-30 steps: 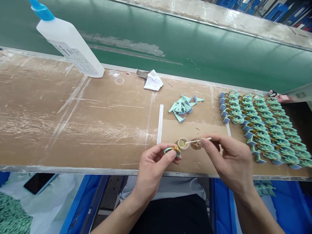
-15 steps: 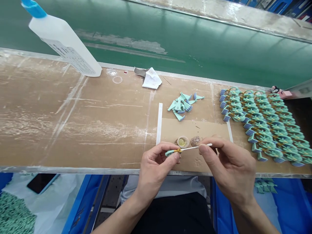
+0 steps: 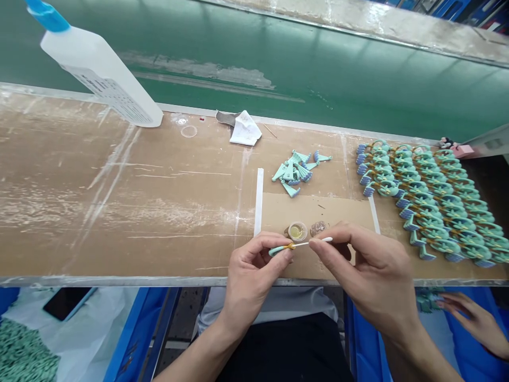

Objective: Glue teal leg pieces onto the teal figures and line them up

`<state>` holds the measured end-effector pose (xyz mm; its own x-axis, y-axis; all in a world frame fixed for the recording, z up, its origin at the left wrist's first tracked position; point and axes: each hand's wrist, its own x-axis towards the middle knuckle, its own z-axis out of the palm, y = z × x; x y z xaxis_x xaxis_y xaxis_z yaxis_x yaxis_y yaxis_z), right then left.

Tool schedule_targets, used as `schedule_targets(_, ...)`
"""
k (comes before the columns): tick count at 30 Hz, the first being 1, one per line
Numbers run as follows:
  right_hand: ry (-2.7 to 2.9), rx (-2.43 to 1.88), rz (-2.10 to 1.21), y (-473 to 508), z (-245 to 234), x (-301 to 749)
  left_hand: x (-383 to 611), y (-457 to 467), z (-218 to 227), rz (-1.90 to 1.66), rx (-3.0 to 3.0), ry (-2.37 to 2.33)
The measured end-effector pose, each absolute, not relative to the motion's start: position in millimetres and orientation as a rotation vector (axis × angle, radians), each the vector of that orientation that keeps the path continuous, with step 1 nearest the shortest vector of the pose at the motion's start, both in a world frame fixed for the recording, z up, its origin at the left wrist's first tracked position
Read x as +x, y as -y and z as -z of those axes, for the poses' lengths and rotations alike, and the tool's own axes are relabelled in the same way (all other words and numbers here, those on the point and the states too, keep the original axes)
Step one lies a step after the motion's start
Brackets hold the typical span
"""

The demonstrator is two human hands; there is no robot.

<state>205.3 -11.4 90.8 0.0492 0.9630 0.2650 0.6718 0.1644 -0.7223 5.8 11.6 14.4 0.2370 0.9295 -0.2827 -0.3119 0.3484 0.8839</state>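
Observation:
My left hand pinches a small teal plastic part with a yellow tip, just above the bench's front edge. My right hand pinches a thin white stick, and the stick's tip touches the part's yellow tip. Right behind them stands a small round cup of yellowish liquid, with a crumpled brownish blob beside it. Both sit on a cardboard sheet.
A pile of loose teal parts lies behind the cardboard. Rows of several finished teal pieces fill the right side. A white squeeze bottle with a blue cap stands far left, near a white rag. Another person's hand shows at the lower right.
The stick left the liquid cup and its tip came to the part's yellow tip. Another person's hand has appeared at the lower right.

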Motion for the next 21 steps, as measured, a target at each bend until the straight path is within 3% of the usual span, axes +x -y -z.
schedule_targets(21, 1.622, -1.618, -0.467, 11.8, -87.6, 200.8, 4.8, -10.8, -14.5, -0.897, 0.715, -0.972)
